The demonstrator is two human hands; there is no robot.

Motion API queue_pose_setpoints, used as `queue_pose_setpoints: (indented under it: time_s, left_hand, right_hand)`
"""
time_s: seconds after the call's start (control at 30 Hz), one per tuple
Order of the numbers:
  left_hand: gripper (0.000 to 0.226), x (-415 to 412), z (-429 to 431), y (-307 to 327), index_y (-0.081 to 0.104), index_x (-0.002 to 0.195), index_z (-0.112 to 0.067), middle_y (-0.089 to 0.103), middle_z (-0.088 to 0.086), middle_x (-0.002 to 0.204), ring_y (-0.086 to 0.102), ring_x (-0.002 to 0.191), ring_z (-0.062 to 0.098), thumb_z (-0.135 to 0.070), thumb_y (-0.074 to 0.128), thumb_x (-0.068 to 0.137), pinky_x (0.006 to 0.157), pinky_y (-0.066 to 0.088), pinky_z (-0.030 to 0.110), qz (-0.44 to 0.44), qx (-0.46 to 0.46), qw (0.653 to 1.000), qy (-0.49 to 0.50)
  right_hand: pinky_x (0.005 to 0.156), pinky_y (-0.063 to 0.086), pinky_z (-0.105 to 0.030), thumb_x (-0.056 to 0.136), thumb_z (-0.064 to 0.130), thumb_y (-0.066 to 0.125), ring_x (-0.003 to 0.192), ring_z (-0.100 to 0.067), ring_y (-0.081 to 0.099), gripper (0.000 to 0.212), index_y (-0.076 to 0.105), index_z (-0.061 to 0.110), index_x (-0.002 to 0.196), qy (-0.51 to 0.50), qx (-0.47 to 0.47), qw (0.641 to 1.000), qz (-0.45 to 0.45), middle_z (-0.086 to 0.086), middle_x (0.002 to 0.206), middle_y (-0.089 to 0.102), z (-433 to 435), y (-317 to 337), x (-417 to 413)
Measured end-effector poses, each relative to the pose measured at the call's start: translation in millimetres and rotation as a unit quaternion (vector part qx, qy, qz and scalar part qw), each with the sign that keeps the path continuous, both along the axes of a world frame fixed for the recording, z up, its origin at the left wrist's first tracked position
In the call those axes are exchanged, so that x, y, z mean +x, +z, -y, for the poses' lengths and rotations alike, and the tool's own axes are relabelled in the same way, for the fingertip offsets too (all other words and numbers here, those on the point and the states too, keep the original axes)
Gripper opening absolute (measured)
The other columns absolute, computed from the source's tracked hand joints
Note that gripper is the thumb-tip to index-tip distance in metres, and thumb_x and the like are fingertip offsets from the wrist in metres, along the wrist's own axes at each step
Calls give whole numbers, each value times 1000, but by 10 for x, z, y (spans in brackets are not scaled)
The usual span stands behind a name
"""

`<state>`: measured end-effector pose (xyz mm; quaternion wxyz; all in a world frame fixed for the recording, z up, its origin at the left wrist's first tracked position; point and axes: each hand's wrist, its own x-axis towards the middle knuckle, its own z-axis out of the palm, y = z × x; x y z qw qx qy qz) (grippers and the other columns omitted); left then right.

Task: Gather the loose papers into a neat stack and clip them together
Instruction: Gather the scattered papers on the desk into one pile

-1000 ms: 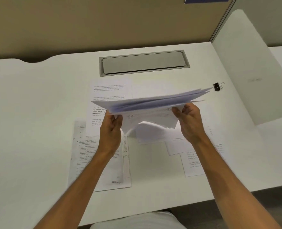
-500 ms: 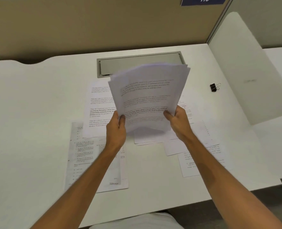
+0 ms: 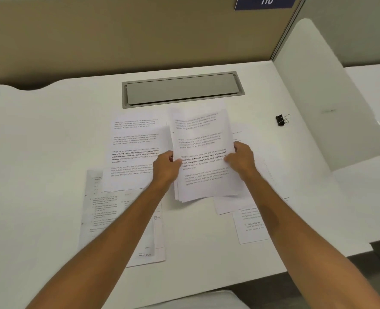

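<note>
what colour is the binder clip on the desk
Black body with silver wire handles; the binder clip shows best in the head view, the only one.

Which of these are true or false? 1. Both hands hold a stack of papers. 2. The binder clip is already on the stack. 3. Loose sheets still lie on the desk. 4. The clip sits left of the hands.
1. True: the left hand and right hand grip the stack by its sides.
2. False: the clip lies alone on the desk.
3. True: sheets lie spread around the stack.
4. False: it sits to their right, further back on the desk.
</note>
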<state>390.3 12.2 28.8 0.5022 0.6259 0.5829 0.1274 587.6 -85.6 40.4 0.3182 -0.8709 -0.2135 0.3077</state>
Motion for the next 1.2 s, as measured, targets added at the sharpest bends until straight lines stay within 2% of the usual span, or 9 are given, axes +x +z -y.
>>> queue_pose_setpoints:
  time_s: [0.07,0.27,0.37,0.43,0.5,0.67,0.87,1.0,1.2]
  left_hand:
    - [15,66,2,-130,66,94,1,69,16,96,61,81,23,-14,65,92,76,57,39,-30,17,999,5]
    - [27,156,-51,-252,69,111,-6,64,16,119,64,105,30,-20,71,88,88,54,34,-97,41,994,29]
    - [25,159,-73,-248,68,109,-4,70,14,110,65,103,30,-16,70,87,91,56,42,-90,36,995,30]
    - [23,151,-86,-235,66,108,-4,71,13,103,69,96,30,-10,70,86,85,59,43,-80,30,995,43]
    - [24,141,-106,-222,61,108,-7,69,11,104,68,92,27,-7,70,85,81,60,40,-69,12,996,60]
    - [22,147,-155,-181,54,99,-15,61,5,105,62,90,23,-5,69,85,79,57,36,-25,-79,990,116]
    - [10,81,-191,-171,70,95,-5,74,14,105,71,101,33,-3,70,85,91,59,48,17,-137,984,114]
    - [12,37,-191,-111,72,94,-15,75,4,100,72,97,25,-5,70,88,91,59,42,28,-121,988,89]
    - [14,-142,-186,106,66,102,-18,73,-2,102,71,97,22,-7,65,93,89,59,40,71,-61,992,89]
  right_hand:
    - [63,49,-28,79,0,61,87,-29,64,4,64,2,82,-4,-35,999,16,-12,96,68,-29,-97,14]
    - [68,39,-29,75,17,64,91,-20,43,37,30,30,66,-13,-86,996,26,-7,100,47,-136,-247,14]
    - [82,48,-36,80,17,68,105,-27,58,21,51,27,90,-34,-92,995,12,-10,116,57,-179,-176,18]
    - [90,50,-37,81,15,70,118,-35,58,46,53,12,123,-53,-96,994,-12,-14,131,56,-208,-172,60]
    - [92,52,-39,79,11,73,119,-37,58,62,47,6,135,-78,-96,992,-31,-17,133,57,-233,-155,103]
    - [68,44,-26,83,1,65,96,-29,56,47,56,-2,129,-98,-69,987,-108,-18,127,62,-229,-149,133]
    - [72,51,-25,84,-10,61,101,-29,68,32,69,8,110,-79,-4,987,-139,-13,112,72,-140,-152,185]
    - [94,58,-44,83,-10,65,102,-32,70,37,69,15,110,-83,54,985,-142,-9,115,73,-4,-133,171]
    - [91,59,-45,85,-12,65,102,-28,72,39,69,20,107,-70,155,965,-199,-5,113,75,89,11,4]
